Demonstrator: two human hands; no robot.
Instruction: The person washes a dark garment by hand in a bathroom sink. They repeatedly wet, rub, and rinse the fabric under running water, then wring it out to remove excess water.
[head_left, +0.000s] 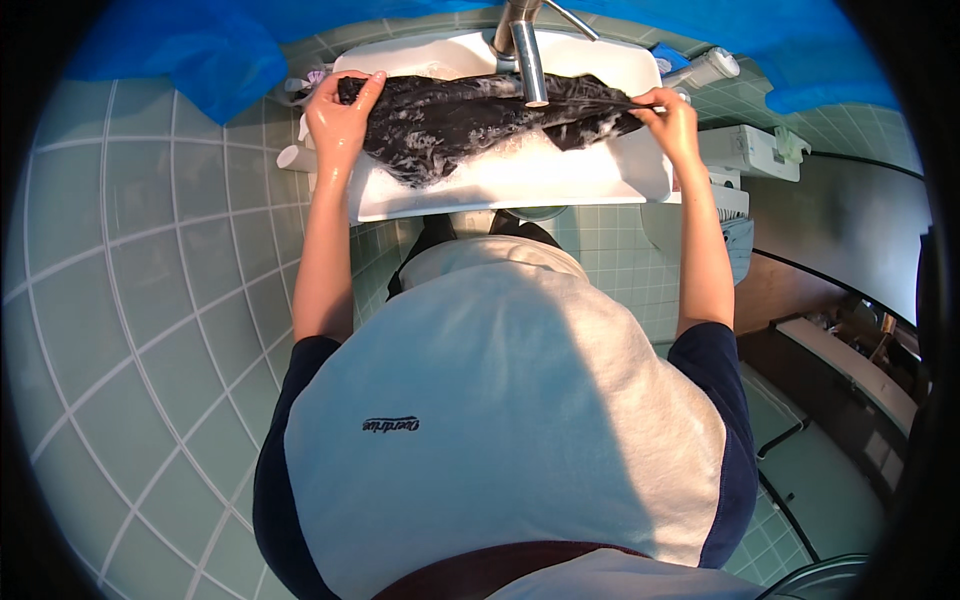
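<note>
A wet black cloth garment (465, 120), streaked with white suds, is stretched across a white washbasin (630, 184). At its left end my left hand (341, 120) grips the fabric between thumb and fingers, with wet, soapy skin. My right hand (671, 124) pinches the other end, where the cloth is drawn to a narrow fold over the basin's right side. A metal faucet (531, 67) reaches over the middle of the garment. Foamy water (517, 161) shows in the basin below the cloth; the garment's lower folds hang into it.
Blue plastic sheeting (217, 45) hangs behind the basin. A white cylindrical container (296, 158) is left of it; a clear lidded container (709, 67) is at the back right. Tiled wall (142, 225) stands close on the left. A white box-like unit (750, 150) lies beyond my right arm.
</note>
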